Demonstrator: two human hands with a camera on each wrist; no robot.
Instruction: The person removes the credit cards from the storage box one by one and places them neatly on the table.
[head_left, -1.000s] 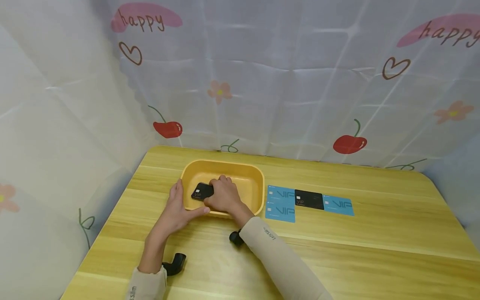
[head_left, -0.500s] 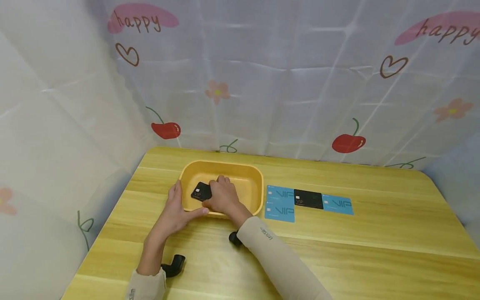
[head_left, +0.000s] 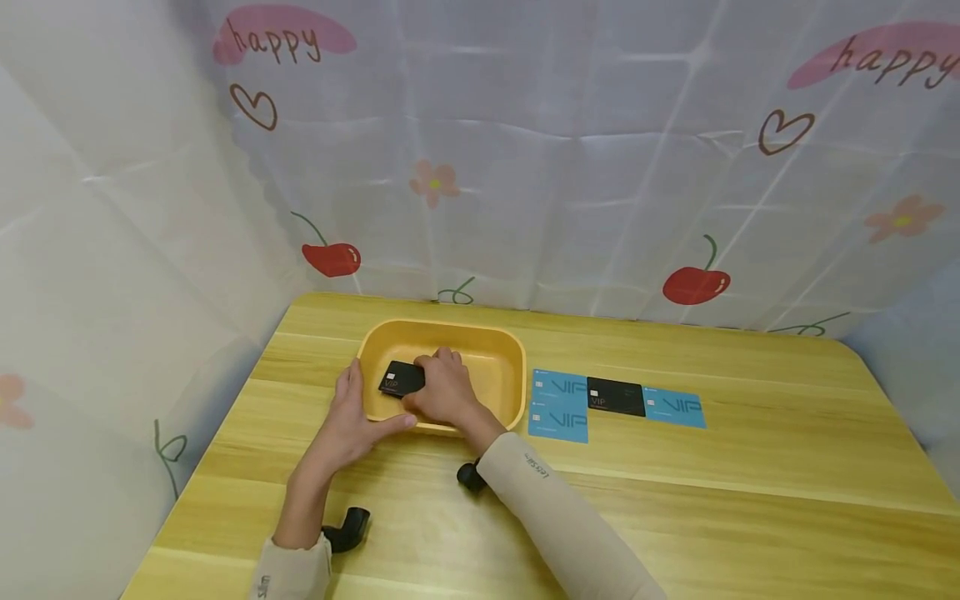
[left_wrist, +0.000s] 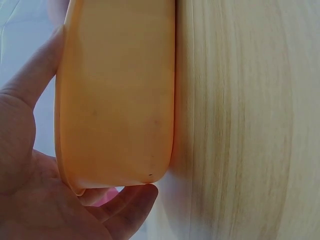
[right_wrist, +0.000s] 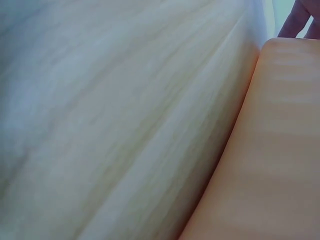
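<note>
In the head view a yellow plastic basin (head_left: 498, 340) stands on the wooden table. My left hand (head_left: 348, 429) grips its near left corner, thumb along the front rim and fingers against the left end; the left wrist view shows the same hand (left_wrist: 55, 195) curled round that corner. Inside the basin my right hand (head_left: 446, 387) pinches a black VIP card (head_left: 401, 378) by its right part, which the fingers cover. The card's printed face is up. Whether other cards lie beneath it, I cannot tell. The right wrist view shows mostly tabletop and the basin's outer wall (right_wrist: 280, 150).
Right of the basin, two blue VIP cards (head_left: 558, 422) lie one below the other. A black card (head_left: 615, 397) and another blue card (head_left: 675, 407) continue the row. Black wrist-camera parts (head_left: 348, 529) sit by both sleeves. A printed curtain (head_left: 570, 208) hangs behind the table.
The black card in my right hand has shifted slightly left and up, and more of its face shows. My left hand stays on the basin, and the row of cards is unchanged.
</note>
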